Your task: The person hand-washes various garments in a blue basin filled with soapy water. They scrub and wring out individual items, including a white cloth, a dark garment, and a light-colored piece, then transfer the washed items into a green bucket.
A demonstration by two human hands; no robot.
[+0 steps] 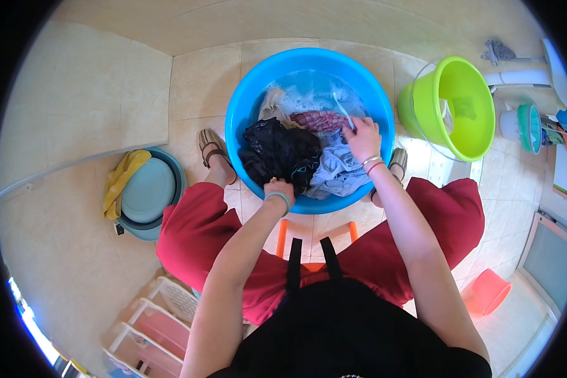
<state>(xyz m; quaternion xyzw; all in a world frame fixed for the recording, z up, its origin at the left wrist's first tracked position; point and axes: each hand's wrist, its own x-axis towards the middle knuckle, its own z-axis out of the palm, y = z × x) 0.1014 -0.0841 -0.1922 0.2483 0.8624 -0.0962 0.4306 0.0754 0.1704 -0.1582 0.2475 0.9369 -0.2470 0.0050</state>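
Observation:
A big round blue basin (234, 116) stands on the floor between my feet, with soapy water (305, 85) in its far part. My left hand (278, 189) is closed on the near edge of a wet black garment (277, 148) by the basin's near rim. Over the basin's right side, my right hand (364, 140) has its fingers bent round a slim white stick (341, 107), whose kind I cannot make out. Beneath that hand lies a light blue garment (337, 169). Behind it are a dark red patterned cloth (320, 121) and a beige cloth (272, 106).
At the right stands a lime green bucket (419, 107) with a wire handle. Left are stacked grey-blue basins (148, 192) with a yellow cloth (125, 179) over the edge. An orange stool (282, 238) is beneath me. A pink container (490, 292) and plastic rack (154, 327) stand nearer.

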